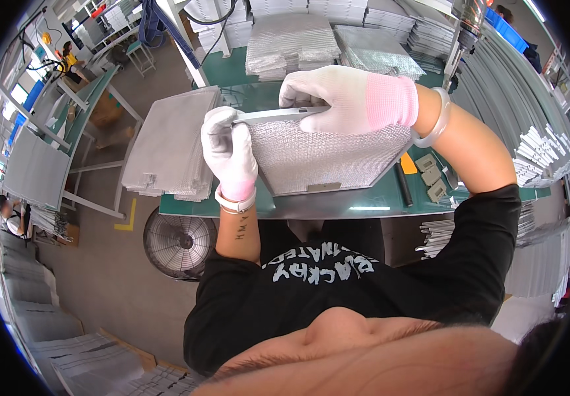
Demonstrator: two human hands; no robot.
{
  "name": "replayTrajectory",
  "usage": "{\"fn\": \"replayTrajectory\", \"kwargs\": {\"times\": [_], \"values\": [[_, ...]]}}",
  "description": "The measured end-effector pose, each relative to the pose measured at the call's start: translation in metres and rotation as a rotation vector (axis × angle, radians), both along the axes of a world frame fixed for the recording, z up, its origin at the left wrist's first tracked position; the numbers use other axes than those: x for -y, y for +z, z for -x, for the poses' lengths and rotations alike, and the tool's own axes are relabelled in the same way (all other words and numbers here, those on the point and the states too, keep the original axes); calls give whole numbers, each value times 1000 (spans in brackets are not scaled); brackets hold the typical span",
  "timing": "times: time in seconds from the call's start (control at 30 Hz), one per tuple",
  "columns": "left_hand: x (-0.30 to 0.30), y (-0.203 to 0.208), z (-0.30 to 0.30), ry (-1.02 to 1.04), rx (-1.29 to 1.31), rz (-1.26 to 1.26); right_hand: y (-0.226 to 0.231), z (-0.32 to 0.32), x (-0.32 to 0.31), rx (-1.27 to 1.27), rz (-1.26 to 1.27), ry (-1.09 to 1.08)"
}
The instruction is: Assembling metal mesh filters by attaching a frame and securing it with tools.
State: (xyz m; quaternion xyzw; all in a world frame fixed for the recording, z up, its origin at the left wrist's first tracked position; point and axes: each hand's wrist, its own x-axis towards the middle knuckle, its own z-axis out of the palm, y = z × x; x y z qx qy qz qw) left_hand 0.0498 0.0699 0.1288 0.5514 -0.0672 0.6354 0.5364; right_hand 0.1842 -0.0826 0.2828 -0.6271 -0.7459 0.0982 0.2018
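A silver mesh panel [331,157] stands tilted over the green tabletop in front of me, its lower edge near the table's front. Along its upper edge runs a thin light-grey metal strip [272,115]. My left hand [231,146], in a white glove with a pink cuff, is closed round the strip's left end at the panel's corner. Gloved the same way, my right hand [334,99] pinches the strip further right, thumb on the near side and fingers curled over the far side. The right hand hides the rest of that edge.
Flat mesh sheets [173,142] lie stacked at left, with more stacks [291,43] behind. A black handle [404,185] and grey-green blocks [432,178] lie right of the panel. Long metal strips [542,155] are piled at far right. A floor fan [179,244] stands below left.
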Motion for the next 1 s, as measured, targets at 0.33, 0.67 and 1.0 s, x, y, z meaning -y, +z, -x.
{"fn": "replayTrajectory", "kwargs": {"times": [0.33, 0.67, 1.0], "values": [[2, -6, 2, -46, -30, -112, 3, 21, 4, 651, -171, -41], [11, -9, 1, -35, -15, -81, -24, 36, -18, 901, -501, -9], [-3, -20, -5, -38, -52, -95, -6, -3, 16, 593, -183, -23]]}}
